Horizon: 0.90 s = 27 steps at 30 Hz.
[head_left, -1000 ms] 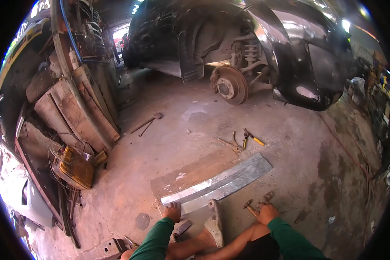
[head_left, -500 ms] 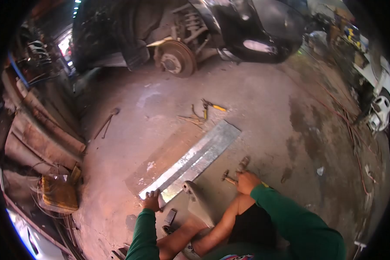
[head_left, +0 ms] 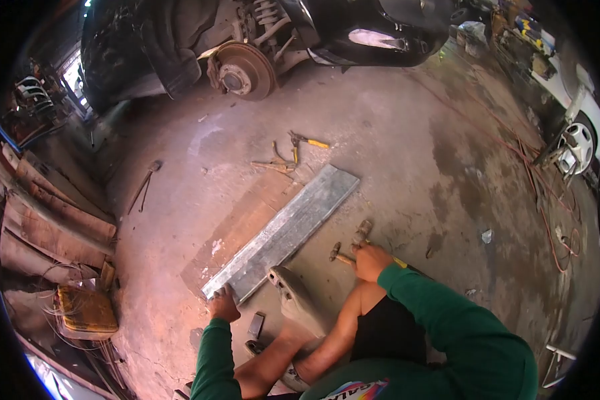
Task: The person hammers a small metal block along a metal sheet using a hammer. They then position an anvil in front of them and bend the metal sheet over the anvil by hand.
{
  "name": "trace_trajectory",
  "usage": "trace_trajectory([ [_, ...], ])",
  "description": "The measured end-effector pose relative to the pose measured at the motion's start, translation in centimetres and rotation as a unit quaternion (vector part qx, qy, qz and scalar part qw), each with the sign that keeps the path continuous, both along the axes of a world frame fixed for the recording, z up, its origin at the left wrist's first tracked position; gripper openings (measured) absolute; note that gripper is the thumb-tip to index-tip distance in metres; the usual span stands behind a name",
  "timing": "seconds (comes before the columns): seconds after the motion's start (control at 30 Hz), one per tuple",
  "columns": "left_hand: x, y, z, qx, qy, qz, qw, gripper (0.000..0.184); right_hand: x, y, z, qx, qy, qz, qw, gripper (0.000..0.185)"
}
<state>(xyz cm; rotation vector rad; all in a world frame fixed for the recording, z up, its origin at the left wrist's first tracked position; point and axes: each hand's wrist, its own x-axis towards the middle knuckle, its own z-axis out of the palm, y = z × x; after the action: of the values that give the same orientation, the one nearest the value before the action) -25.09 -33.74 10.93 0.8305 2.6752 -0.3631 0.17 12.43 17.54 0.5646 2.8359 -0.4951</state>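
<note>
A long bent sheet-metal strip lies diagonally on the floor, partly over a flat brown board. My left hand grips the near left end of the strip, fingers over its edge. To the right of my legs, my right hand is closed at a hammer whose short handle runs into the fingers. Another hammer head lies just beyond that hand. Between my hands, close to my legs, stands a worn metal block, and a small dark block sits to its left.
Yellow-handled snips and pliers lie beyond the strip. A dark car body with a bare brake disc stands ahead. Panels and a yellow container are at left. Cables cross the right floor.
The view has turned right and downward, so the car and tools appear higher and further left. My left hand stays at the strip's end, and my right hand remains by the hammers.
</note>
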Motion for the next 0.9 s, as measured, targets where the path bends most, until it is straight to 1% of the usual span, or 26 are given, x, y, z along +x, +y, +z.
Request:
trace_trajectory([
  [0.07,-1.2,-0.1,0.4,-0.005,-0.031,0.013,0.999,0.101,-0.1,0.1,0.4,-0.012,-0.034,0.004,0.999,0.054],
  [0.1,-1.4,-0.5,1.0,0.043,-0.017,0.007,0.999,0.081,-0.2,0.1,0.5,-0.014,-0.034,0.004,0.999,0.054],
  [0.13,-2.2,-1.0,1.6,0.04,-0.017,0.008,0.999,0.081,-0.2,0.1,0.4,-0.021,-0.028,-0.003,0.999,0.054],
  [0.2,-4.6,-2.8,2.8,0.12,-0.039,0.02,0.992,0.057,-0.1,0.1,0.4,-0.033,-0.021,-0.009,0.999,0.054],
  [0.27,-6.2,-4.1,4.8,0.18,0.021,0.015,0.983,0.033,-0.1,0.2,0.2,-0.023,-0.003,-0.008,1.0,0.041],
  [0.33,-6.2,-4.2,6.9,0.21,0.037,0.095,0.972,0.02,0.1,0.3,0.0,-0.024,0.002,-0.001,1.0,0.041],
  [0.43,-6.3,-6.1,5.2,0.213,0.056,0.107,0.97,0.022,0.1,0.4,0.2,-0.028,0.01,0.005,1.0,0.043],
  [0.47,-5.7,-6.1,4.8,0.273,-0.021,0.196,0.942,0.026,0.1,0.4,0.3,-0.032,0.008,-0.001,0.999,0.043],
  [0.5,-5.3,-6.1,4.5,0.328,-0.098,0.28,0.897,0.031,0.2,0.4,0.4,-0.032,0.009,0.0,0.999,0.043],
  [0.53,-5.1,-5.8,4.9,0.328,-0.098,0.28,0.897,0.031,0.3,0.3,0.6,-0.032,0.008,-0.007,0.999,0.042],
  [0.6,-4.7,-5.4,6.2,0.344,-0.137,0.249,0.895,0.042,0.5,0.2,0.9,-0.032,0.008,-0.012,0.999,0.042],
  [0.63,-2.6,-2.9,10.5,0.287,-0.135,0.288,0.903,0.054,0.4,0.2,1.1,-0.042,-0.001,-0.02,0.999,0.043],
  [0.67,-2.0,-2.0,12.8,0.289,-0.131,0.292,0.902,0.054,0.1,0.2,1.3,-0.05,-0.009,-0.026,0.998,0.045],
  [0.7,-1.6,-1.7,14.6,0.251,-0.145,0.278,0.916,0.058,0.1,0.0,1.6,-0.05,-0.006,-0.023,0.998,0.045],
  [0.73,-1.5,-1.6,15.5,0.212,-0.16,0.263,0.928,0.062,0.3,-0.1,1.5,-0.047,0.027,-0.018,0.998,0.045],
  [0.77,-1.7,-1.3,16.3,0.19,-0.192,0.278,0.922,0.066,0.5,-0.2,1.4,-0.041,0.06,-0.014,0.997,0.045],
  [0.8,-1.5,-1.3,17.0,0.192,-0.19,0.279,0.921,0.066,0.2,-0.8,1.0,-0.04,0.062,-0.012,0.997,0.045],
  [0.83,-0.2,-0.5,19.1,0.218,-0.224,0.3,0.901,0.065,-0.4,-1.5,0.1,-0.159,0.093,-0.046,0.982,0.044],
  [0.87,0.9,0.1,20.4,0.244,-0.256,0.321,0.879,0.064,-0.9,-2.6,-0.2,-0.277,0.121,-0.078,0.95,0.044],
  [0.9,1.9,0.3,20.7,0.246,-0.254,0.323,0.878,0.064,-1.3,-4.3,-0.7,-0.481,0.112,-0.111,0.863,0.043],
])
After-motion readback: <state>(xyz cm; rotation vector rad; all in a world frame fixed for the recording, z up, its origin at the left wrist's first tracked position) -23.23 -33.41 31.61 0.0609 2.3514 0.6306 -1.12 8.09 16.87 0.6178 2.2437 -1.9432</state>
